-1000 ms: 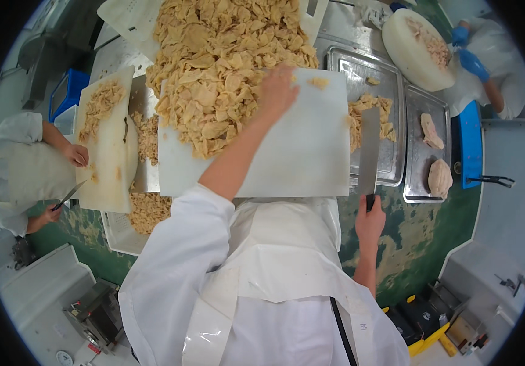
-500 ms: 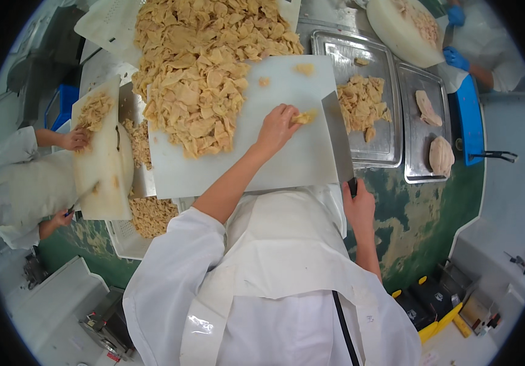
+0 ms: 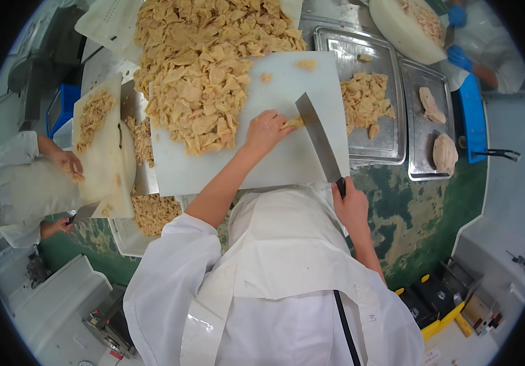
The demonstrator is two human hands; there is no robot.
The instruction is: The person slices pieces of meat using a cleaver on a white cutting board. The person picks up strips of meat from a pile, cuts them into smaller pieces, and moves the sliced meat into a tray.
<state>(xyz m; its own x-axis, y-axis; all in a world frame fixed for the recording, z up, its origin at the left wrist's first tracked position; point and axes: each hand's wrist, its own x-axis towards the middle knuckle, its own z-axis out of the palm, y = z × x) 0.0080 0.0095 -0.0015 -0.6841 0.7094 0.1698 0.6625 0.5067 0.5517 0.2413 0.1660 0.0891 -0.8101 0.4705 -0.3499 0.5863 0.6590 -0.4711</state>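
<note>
On the white cutting board [image 3: 195, 174] my left hand [image 3: 265, 130] pinches one end of a piece of chicken skin [image 3: 293, 123], pale yellow and flat. In my right hand [image 3: 351, 202] is the black handle of a broad-bladed knife [image 3: 320, 141]. Its blade slants over the right part of the board, with the far end by the chicken skin; whether the edge touches it I cannot tell. A big heap of similar yellowish pieces [image 3: 201, 79] covers the board's left side and spreads beyond it. Two small scraps [image 3: 305, 64] lie near the board's far edge.
To the right, one metal tray [image 3: 360, 155] holds a pile of pieces, another [image 3: 427, 168] two pale chunks. A co-worker's hand with a knife [image 3: 82, 212] is at a second board on the left. Blue-gloved hands [image 3: 459, 58] show far right. A white crate [image 3: 127, 235] stands below left.
The knife has swung left from the board's right edge over to the chicken skin. My left hand has shifted slightly left and nearer. The left co-worker's hand has left its pile.
</note>
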